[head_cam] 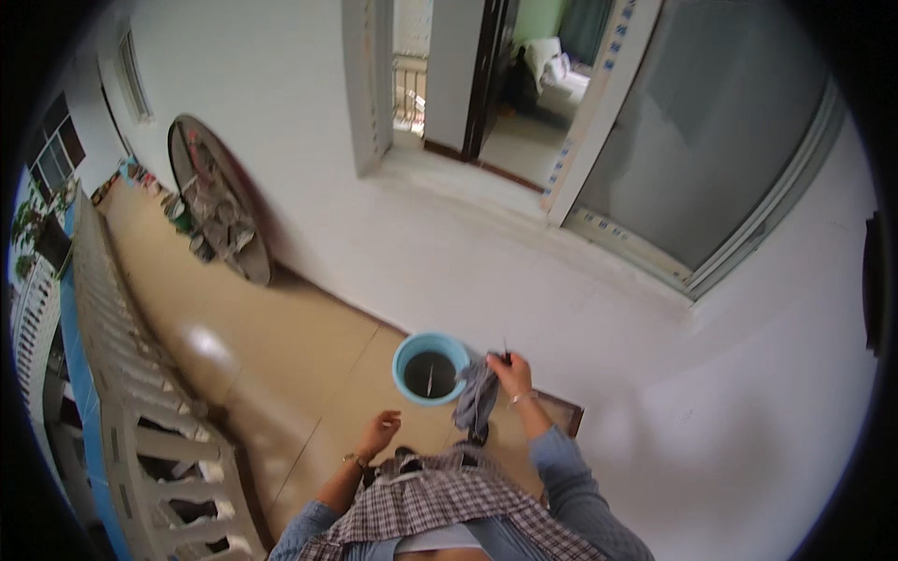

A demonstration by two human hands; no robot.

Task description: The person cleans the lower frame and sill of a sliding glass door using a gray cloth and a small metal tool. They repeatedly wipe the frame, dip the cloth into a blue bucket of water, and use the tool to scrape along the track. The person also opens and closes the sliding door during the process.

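Note:
My right hand (515, 374) is closed on a grey cloth (477, 397), which hangs down just to the right of a light-blue plastic bucket (398, 365). A small dark item with a thin tip pokes out above that hand; what it is I cannot tell. Dark water (419, 377) stands inside the bucket, with a bright streak across its surface. Below and left of the bucket, my left hand (381, 431) is in the air, its fingers loosely curled and nothing seen in them.
A white wall (449, 266) runs behind the bucket, with a sliding window (673, 161) above. A large round board (217, 203) leans on the wall, with clutter against it. At left stands a concrete balustrade (175, 449); a potted plant (49, 231) sits beyond on the ledge.

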